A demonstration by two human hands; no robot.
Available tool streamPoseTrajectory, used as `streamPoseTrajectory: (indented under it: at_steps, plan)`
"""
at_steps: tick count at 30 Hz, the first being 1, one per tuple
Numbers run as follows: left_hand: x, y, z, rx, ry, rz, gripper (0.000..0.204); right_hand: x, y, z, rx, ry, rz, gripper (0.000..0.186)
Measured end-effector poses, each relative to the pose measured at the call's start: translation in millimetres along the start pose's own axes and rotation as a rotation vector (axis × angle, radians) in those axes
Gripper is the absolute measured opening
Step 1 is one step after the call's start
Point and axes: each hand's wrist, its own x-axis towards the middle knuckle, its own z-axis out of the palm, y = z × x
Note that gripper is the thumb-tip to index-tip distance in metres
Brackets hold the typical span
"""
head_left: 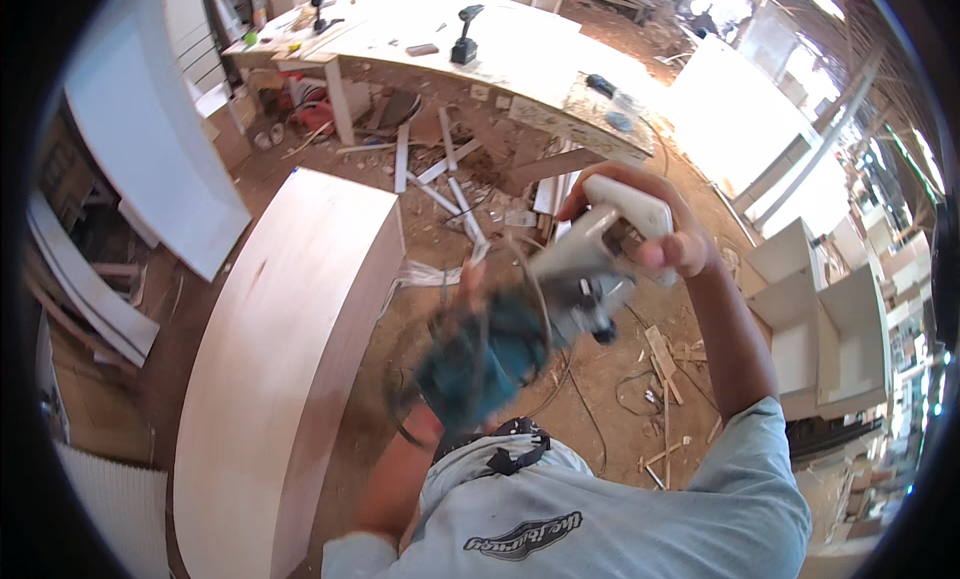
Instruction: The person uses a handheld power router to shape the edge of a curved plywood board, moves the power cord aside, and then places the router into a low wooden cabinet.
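Note:
A teal-and-grey corded power tool [490, 354] is up in front of my chest, tilted and smeared by motion, so its exact kind is unclear. My right hand [675, 224] wraps around the pale handle [630, 204] at its upper right end. At the teal end, my left hand [468, 287] grips the body from the left. Much of that hand is hidden behind the tool, with blurred fingers showing past its upper edge. A dark cord loops over the tool. Left of it stands a long pale wooden box-like piece [275, 349], apart from both hands.
Across the back runs a workbench [540, 54] bearing a cordless drill [466, 34] and other tools. Wood offcuts [450, 184] litter the dirt floor below. White panels [150, 119] lean at left, and open cabinet boxes [825, 314] stand at right. Cords trail over the floor.

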Motion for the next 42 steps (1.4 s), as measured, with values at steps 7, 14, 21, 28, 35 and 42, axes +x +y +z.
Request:
streamPoseTrajectory:
  at_steps: [7,14,21,28,35,42]
  plan:
    - [64,-13,-47,-0.968,-0.368,-0.081,0.033,3,-43,28,-0.403,-0.441,-0.002,0.089]
    - [7,13,-90,0.098,-0.675,-0.238,0.071,-21,-34,18,-0.996,-0.116,0.07,0.085]
    - [-67,63,-52,0.022,0.154,-0.187,0.091,-26,-1,19,-0.571,0.299,0.063,0.092]
    - [-107,-42,-41,0.307,-0.182,-0.18,0.047,-17,-11,14,-0.108,0.325,-0.134,0.097]
    - [-143,-218,-146,0.859,0.027,-0.638,0.048,-18,-65,-20,-0.582,-0.124,-0.217,0.086]
    - [-391,-260,-280,1.171,0.121,-1.288,0.044,-79,-63,-80,-0.804,0.365,0.087,0.083]
